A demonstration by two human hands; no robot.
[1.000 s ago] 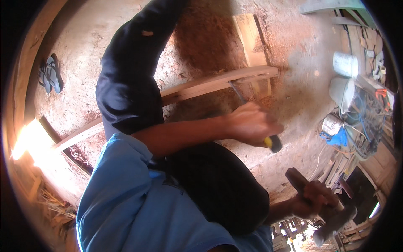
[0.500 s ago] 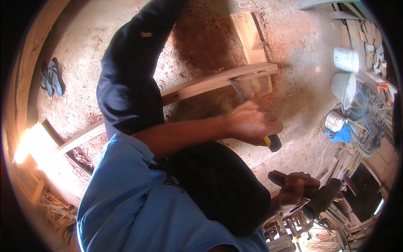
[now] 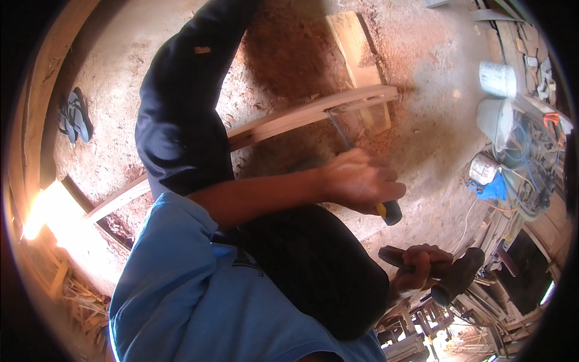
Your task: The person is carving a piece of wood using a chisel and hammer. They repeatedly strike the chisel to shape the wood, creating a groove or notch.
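Observation:
My left hand (image 3: 362, 181) is closed round the black-and-yellow handle (image 3: 389, 211) of a chisel, whose thin metal blade (image 3: 339, 127) reaches up to the lower side of a long curved wooden piece (image 3: 277, 120), where the tip meets the wood. That piece crosses a short light board (image 3: 344, 42) on the floor, and my bent leg (image 3: 181, 102) in dark trousers lies over it. Lower right, my right hand (image 3: 421, 265) is wrapped round the handle of a dark hammer (image 3: 459, 274), held apart from the chisel.
Flip-flops (image 3: 78, 114) lie at the far left beside a long timber (image 3: 51, 66). On the right are pale buckets (image 3: 494, 78), a blue bag (image 3: 491, 187), tangled cables and stacked wood. Wood shavings (image 3: 386, 127) dust the floor; scrap sticks (image 3: 81, 301) are piled lower left.
My right hand with the hammer has moved left and a little up over the last second. My left hand has stayed on the chisel, nearly still.

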